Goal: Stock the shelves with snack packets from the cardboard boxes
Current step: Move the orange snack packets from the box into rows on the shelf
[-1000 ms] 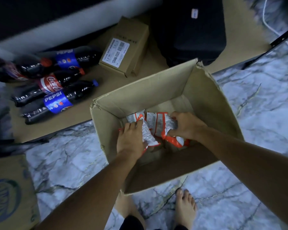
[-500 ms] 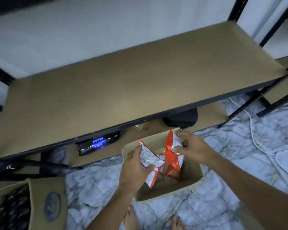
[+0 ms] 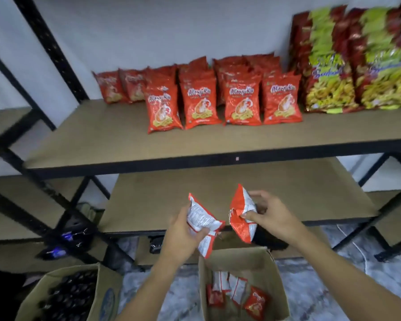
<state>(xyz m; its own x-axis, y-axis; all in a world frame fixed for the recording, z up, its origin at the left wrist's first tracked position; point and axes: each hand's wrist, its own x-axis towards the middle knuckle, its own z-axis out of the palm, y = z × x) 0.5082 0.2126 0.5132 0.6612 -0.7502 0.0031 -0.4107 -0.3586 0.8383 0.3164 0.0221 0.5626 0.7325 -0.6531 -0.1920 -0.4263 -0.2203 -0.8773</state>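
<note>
Both hands hang in the lower middle of the frame, over an open cardboard box (image 3: 259,262) whose rough brown walls are bent and dented at the rim. The left hand (image 3: 183,230) curls its fingers and thumb round a crinkled foil snack packet (image 3: 200,220), white printed back upward with a red border, its lower end drooping towards the box. The right hand (image 3: 267,213) pinches a second packet (image 3: 240,213) between thumb and fingertips; this one is creased, glossy red with a white patch, and tilts on edge with a corner pointing up. The two packets are just beside each other but apart. Both forearms run in from the bottom edge, the wrists bent slightly inward.

More small red and white packets (image 3: 236,293) lie loose on the floor of the box. Above, in the centre of the frame, the upper shelf (image 3: 102,140) is a flat tan fibreboard panel edged in black metal. On it stand rows of puffy red snack bags (image 3: 198,103), upright and touching, and at upper right taller shiny bags (image 3: 329,72) in green, yellow and dark red. A bare middle shelf (image 3: 299,188) of the same board lies behind the hands. At lower left a second carton (image 3: 107,295) holds dark bottles (image 3: 67,295). The floor (image 3: 310,279) is veined grey marble.
</note>
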